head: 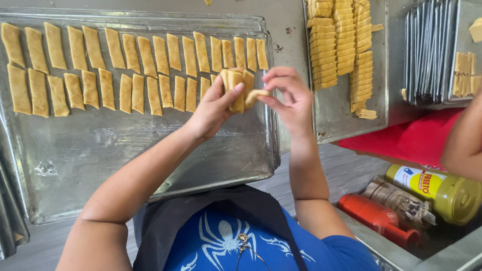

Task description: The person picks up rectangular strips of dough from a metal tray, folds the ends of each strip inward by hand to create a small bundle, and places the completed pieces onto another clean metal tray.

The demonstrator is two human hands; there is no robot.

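Left hand [213, 108]: grip closed around a small stack of dough strips [236, 88], held above the right end of the baking tray [125, 150].
Right hand [288, 98]: fingertips pinching one strip [255, 95] at the stack's edge, drawing it apart.
Baking tray: two rows of laid strips [125, 65] on the counter [291, 30]; the lower row ends just left of the hands.
Second tray [341, 110], right: stacked strips [341, 40].
Another person's arm [464, 140] at far right.
Risk, as judged: soft strips may stick, tear or stretch when peeled; a loose hold could drop the stack onto the placed rows.
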